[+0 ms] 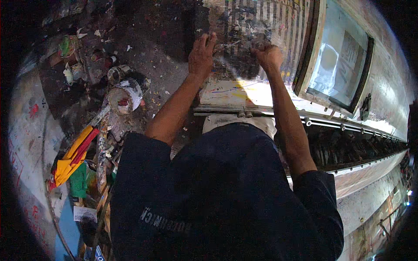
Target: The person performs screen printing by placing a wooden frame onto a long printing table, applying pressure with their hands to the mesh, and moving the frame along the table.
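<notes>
Ahead of me lies a worn worktop (235, 89), stained with paint and covered farther up by dark stripes. My left hand (202, 54) rests at its left edge, fingers stretched forward and slightly apart, with nothing visible in them. Over the striped part, my right hand (268, 56) is closed, its thumb side toward the left. Whatever it pinches or holds, if anything, is too small and dark to make out. To the right of that hand stands a framed panel (335, 56) with a bluish, shiny, see-through face and a wooden border.
A metal rail (322, 124) with small knobs runs along the worktop's near edge, beside a dark trough (348, 145). On the left are a paint-smeared can (122, 99), a yellow and red cloth (77, 154) and a green cloth (78, 180). Scraps litter the dark floor (161, 78).
</notes>
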A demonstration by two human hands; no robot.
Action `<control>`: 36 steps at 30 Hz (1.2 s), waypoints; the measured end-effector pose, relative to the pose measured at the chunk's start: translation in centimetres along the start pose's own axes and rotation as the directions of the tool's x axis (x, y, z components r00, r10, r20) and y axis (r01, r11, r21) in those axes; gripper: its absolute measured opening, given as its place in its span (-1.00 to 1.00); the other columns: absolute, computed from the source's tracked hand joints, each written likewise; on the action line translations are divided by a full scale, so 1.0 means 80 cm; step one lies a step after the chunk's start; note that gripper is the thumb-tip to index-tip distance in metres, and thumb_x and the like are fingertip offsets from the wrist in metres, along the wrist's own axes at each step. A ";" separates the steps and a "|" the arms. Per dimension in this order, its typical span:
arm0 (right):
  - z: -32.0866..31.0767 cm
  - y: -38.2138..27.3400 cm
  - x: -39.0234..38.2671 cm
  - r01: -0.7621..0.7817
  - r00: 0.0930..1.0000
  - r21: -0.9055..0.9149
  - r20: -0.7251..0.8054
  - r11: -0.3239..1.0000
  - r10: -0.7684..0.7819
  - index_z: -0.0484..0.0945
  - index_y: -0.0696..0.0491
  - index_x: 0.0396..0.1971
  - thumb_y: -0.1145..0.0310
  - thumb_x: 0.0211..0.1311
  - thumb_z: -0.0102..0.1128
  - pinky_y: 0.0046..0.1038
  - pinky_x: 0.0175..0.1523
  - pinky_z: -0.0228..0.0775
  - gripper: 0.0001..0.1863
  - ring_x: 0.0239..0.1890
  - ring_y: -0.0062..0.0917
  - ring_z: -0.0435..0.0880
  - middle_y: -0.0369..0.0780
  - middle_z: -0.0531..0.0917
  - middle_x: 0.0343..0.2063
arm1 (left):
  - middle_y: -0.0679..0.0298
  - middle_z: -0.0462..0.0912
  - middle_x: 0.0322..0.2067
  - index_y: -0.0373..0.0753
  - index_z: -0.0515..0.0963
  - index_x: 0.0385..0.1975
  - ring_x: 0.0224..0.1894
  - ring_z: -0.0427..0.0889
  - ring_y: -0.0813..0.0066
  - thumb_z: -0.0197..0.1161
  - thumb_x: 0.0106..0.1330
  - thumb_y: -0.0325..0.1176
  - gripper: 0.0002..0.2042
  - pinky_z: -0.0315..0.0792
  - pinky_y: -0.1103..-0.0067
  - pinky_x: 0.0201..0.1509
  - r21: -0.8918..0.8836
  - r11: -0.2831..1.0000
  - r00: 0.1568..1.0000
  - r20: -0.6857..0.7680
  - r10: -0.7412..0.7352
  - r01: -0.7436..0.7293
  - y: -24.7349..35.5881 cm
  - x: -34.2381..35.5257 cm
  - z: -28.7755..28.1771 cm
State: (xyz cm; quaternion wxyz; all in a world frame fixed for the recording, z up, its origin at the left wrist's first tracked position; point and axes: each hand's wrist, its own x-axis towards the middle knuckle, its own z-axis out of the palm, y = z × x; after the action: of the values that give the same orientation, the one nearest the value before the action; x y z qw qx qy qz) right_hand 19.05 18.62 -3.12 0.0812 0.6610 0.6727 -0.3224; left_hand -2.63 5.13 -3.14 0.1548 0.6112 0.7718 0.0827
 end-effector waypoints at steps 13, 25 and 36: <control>-0.023 -0.023 -0.006 0.001 0.995 -0.118 0.097 0.993 0.010 0.67 0.13 -0.14 -0.17 -0.05 0.50 -0.19 0.00 0.58 -0.32 -0.06 -0.14 0.73 -0.01 0.74 -0.17 | 0.16 0.12 0.44 -0.04 0.30 0.39 0.36 0.32 0.06 0.15 0.41 -0.52 -0.45 0.44 0.20 0.35 0.102 0.993 0.990 0.118 -0.075 0.063 -0.007 0.005 0.016; -0.219 0.446 -0.022 0.069 0.559 -0.129 -0.816 0.989 -0.145 0.51 0.24 0.05 0.26 0.00 0.49 -0.16 0.18 0.41 -0.38 0.06 -0.10 0.58 0.02 0.62 -0.11 | -0.14 0.49 -0.03 -0.42 0.43 0.04 0.06 0.50 -0.12 0.32 0.29 -0.11 -0.48 0.40 0.07 0.09 -0.447 0.877 0.975 -0.046 -0.219 0.176 0.332 0.062 0.078; -0.277 0.643 -0.004 -0.311 0.808 0.016 -0.522 0.950 0.274 0.60 0.10 -0.03 -0.14 0.22 0.25 -0.03 0.05 0.45 -0.41 -0.01 0.01 0.65 0.01 0.70 -0.09 | -0.18 0.50 -0.12 -0.42 0.45 -0.06 0.02 0.51 -0.19 0.37 0.07 -0.43 -0.57 0.42 0.12 0.12 -0.612 0.773 0.869 -0.279 -0.409 0.168 0.446 0.086 0.124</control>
State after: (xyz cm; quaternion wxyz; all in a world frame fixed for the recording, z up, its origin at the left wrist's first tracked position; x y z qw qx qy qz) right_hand 74.52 26.14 -2.47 -0.0310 0.8155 0.5704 -0.0926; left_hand 32.11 19.73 -2.12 0.1813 0.3782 0.8122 0.4055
